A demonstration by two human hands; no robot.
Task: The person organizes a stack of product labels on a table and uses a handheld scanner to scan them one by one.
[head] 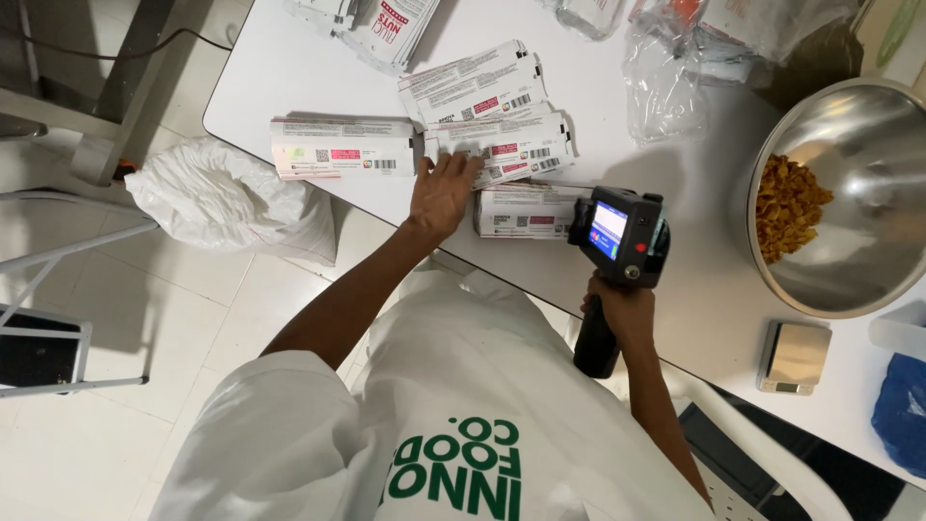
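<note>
Nearest the lens, at the bottom of the head view, a white shirt fills the frame, and both arms reach up from it. At centre right I see my right hand [622, 314] wrapped around the black grip of a handheld printer [619, 236], fingers pressed together round the handle, its lit screen tilted up toward me so it can be read. At centre, my left hand [442, 193] lies flat with fingers spread on a white pouch [502, 150], pinning it to the tabletop [289, 68] so it stays put. More pouches fan out above and left. A steel bowl [858, 125] of golden snack pieces sits at right, a small scale [794, 355] below it.
</note>
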